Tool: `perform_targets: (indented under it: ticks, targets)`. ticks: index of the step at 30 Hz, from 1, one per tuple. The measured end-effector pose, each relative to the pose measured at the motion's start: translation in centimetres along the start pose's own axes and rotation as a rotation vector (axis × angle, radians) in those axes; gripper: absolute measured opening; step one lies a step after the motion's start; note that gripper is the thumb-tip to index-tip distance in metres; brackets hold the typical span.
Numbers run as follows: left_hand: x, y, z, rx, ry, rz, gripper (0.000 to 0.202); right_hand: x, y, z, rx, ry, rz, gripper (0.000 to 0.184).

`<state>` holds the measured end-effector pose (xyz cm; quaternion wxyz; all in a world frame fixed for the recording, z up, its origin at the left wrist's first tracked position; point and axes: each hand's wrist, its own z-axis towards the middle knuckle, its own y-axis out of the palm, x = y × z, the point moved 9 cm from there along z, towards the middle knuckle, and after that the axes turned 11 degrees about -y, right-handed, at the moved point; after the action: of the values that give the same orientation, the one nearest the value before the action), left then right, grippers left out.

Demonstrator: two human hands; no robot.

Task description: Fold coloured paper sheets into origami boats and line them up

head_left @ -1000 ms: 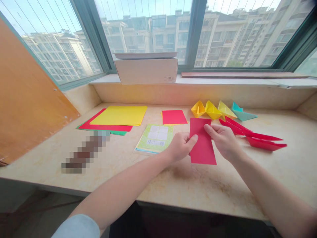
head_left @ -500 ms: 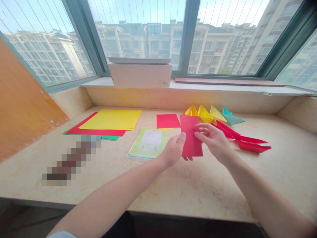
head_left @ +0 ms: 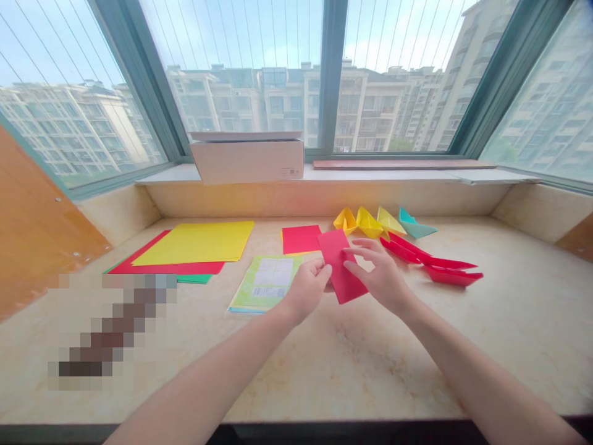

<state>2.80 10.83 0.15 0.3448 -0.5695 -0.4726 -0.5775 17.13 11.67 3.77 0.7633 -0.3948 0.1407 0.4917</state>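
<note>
Writing: box label and green sheet print are too small to read.
Room: table bare along its near edge; red boats just right of the hands.
Red paper: tilted, over the table's middle.
Left hand: fingers pinch the paper's left edge.
Right hand: fingers loosely spread, holding its right edge.

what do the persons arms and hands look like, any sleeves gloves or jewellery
The left hand and right hand are bare: no gloves or rings visible. The left forearm and right forearm are uncovered too, with no sleeve, watch or bracelet in view.
</note>
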Motion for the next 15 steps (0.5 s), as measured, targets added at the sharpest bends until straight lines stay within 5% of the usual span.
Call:
perform_targets:
  ticks: [5, 9, 15]
  targets:
    - [0.0, -1.4, 0.1, 0.109, -0.004, 0.155, 0.022, -0.4, 0.9, -0.2, -0.051, -0.034, -0.05, 0.028]
    - [1.5, -2.0, -0.6, 0.22, 0.132, 0.495, 0.024, -0.1, 3.0, -0.8, -0.167, 0.15, 0.251, 0.047]
    - [3.1, -0.2, -2.0, 0.132, 0.336, 0.776, 0.025, -1.4, 4.4, -1.3, -0.254, 0.231, 0.562, 0.047]
